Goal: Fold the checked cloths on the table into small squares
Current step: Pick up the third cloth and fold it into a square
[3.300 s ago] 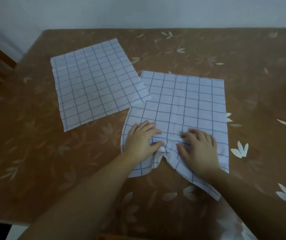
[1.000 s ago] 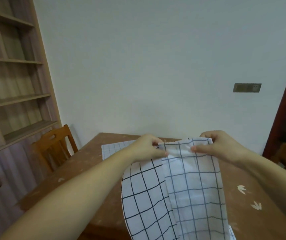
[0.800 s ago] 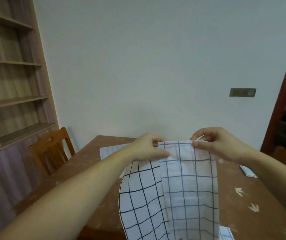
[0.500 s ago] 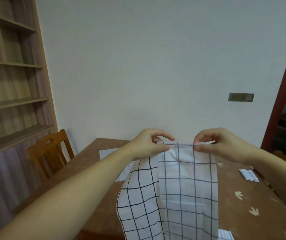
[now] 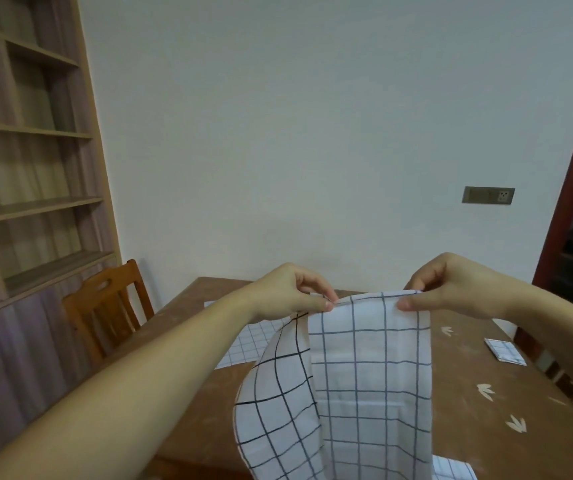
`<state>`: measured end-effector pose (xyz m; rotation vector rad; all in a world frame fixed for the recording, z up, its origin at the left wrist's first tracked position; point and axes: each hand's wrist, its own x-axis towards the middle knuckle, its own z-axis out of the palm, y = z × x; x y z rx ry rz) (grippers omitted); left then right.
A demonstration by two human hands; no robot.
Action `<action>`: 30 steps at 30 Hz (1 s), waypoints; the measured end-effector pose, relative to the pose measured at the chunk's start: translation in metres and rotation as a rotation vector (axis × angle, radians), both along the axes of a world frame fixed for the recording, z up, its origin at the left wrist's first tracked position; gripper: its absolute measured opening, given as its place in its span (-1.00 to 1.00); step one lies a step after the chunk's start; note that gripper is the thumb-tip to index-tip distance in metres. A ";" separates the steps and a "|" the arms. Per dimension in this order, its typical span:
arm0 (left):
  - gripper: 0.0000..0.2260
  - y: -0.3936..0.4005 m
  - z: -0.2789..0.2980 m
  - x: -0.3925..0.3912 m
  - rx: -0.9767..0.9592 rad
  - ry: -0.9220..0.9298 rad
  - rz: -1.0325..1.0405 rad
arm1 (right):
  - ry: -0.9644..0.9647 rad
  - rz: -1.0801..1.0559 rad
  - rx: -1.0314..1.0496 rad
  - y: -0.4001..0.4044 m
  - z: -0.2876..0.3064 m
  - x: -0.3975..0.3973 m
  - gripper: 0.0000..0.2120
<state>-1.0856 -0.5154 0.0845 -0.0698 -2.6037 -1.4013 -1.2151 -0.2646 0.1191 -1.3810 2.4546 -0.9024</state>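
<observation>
Cloth: held cloth (image 5: 364,375) hangs doubled above the table (image 5: 486,368).
Hands: left hand (image 5: 290,294) and right hand (image 5: 451,287) each pinch a top corner — match edges, then lower flat.

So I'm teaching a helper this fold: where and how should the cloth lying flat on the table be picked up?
Take the flat checked cloth by its two near corners, a thumb-and-finger pinch on each, coming from the person's side. It lies thin and flat on the table, so only edges offer purchase. The left hand and right hand pinch the raised cloth likewise.
</observation>
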 end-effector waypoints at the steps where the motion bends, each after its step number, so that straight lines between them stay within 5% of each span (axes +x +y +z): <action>1: -0.87 0.000 -0.001 0.000 -0.001 -0.005 -0.001 | -0.001 0.002 -0.006 0.000 0.000 -0.002 -0.27; 8: -0.93 0.001 0.000 0.000 -0.010 -0.018 -0.022 | 0.055 -0.021 0.061 0.004 0.012 0.002 -0.76; 17: -0.95 0.014 -0.005 -0.011 -0.035 -0.029 -0.031 | 0.253 -0.104 0.010 0.011 0.016 -0.001 -0.67; 25: -0.96 0.047 0.001 -0.026 -0.100 0.025 -0.067 | 0.222 0.089 0.245 0.000 -0.003 0.008 -0.84; 30: -0.83 0.053 -0.001 -0.026 -0.068 -0.018 -0.060 | 0.133 0.104 0.147 0.000 -0.015 0.006 -0.62</action>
